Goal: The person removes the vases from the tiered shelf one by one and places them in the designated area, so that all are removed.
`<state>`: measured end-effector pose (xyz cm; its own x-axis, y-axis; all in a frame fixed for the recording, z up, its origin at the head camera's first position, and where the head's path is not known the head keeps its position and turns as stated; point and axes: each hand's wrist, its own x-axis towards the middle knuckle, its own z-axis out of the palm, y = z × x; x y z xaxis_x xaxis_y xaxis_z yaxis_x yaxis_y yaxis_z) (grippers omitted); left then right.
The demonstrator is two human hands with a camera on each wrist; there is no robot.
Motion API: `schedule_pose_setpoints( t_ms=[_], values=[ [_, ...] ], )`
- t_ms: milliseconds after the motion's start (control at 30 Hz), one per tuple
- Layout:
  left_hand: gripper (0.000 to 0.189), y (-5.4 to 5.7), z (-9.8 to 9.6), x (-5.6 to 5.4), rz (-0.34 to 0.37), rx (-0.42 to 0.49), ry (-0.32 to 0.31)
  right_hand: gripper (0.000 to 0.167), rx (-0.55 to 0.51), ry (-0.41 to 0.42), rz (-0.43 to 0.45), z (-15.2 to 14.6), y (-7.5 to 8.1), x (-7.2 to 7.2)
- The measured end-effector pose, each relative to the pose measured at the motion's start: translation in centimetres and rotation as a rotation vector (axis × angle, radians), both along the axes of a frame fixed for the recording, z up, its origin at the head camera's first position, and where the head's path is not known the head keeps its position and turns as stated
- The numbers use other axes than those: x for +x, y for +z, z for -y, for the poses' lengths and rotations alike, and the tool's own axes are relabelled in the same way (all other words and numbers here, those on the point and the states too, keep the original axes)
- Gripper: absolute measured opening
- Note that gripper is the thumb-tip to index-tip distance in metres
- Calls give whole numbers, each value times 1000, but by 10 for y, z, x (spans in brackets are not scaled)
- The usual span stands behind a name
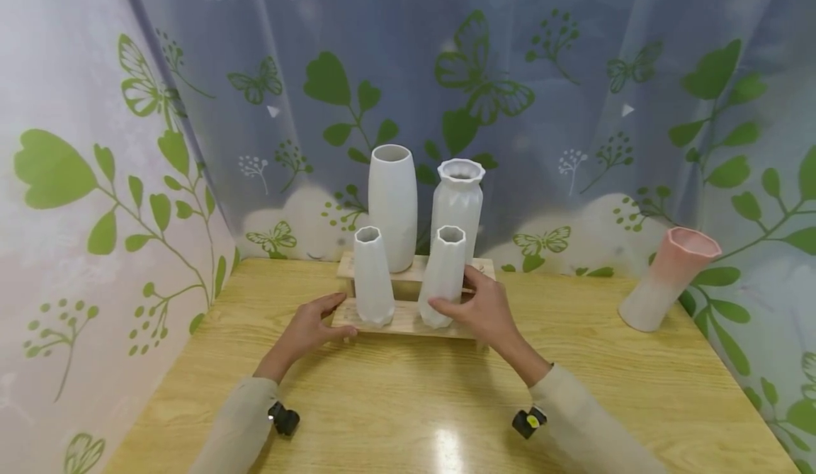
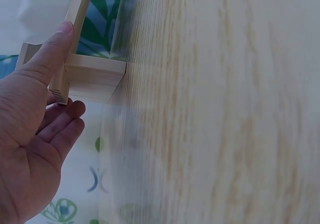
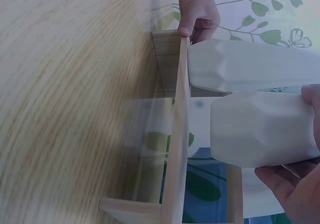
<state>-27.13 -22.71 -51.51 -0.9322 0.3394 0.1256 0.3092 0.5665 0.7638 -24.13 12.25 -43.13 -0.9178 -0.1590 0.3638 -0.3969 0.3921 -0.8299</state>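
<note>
A small white vase [image 1: 443, 275] is held by the right hand [image 1: 489, 312], whose fingers are parted only to the vase's width and set against both sides. The vase is slim and faceted, narrowed toward an open mouth with an angular rim. It is tilted slightly, and its base is seen in the right wrist view just above the lower step of a pale wooden stand [image 1: 406, 317]. The end of that step is pinched by the left hand [image 1: 307, 326], between thumb and fingers. A matching vase [image 1: 373, 279] is stood on the same step. Behind, a tall smooth vase [image 1: 392, 212] and a ruffle-rimmed vase [image 1: 457, 206] are placed higher. The stand is set on the bench [image 1: 389, 403].
</note>
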Motion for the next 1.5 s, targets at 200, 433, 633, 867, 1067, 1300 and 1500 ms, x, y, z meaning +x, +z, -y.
schedule_pose_setpoints(
  t_ms=[200, 433, 633, 867, 1067, 1300, 1500],
  values=[
    [91, 0, 2, 1, -4, 3, -5, 59, 28, -20, -28, -11, 4, 2],
    [91, 0, 2, 2, -5, -10, -2, 62, 63, -47, -7, -23, 6, 5],
    [90, 2, 1, 3, 5, -7, -1, 64, 80, -57, -10, -34, 9, 7],
    [91, 4, 3, 3, 14, -2, -1, 61, 113, -88, -20, -49, 13, 10],
    [90, 4, 2, 1, 5, -6, -5, 60, 129, -117, -33, -66, 11, 11],
    [90, 3, 0, 1, 16, 4, -4, 60, 147, -174, -56, -86, 8, 16],
    [90, 2, 0, 2, 14, -5, -5, 58, 158, -219, -53, -105, 5, 20]
  ],
)
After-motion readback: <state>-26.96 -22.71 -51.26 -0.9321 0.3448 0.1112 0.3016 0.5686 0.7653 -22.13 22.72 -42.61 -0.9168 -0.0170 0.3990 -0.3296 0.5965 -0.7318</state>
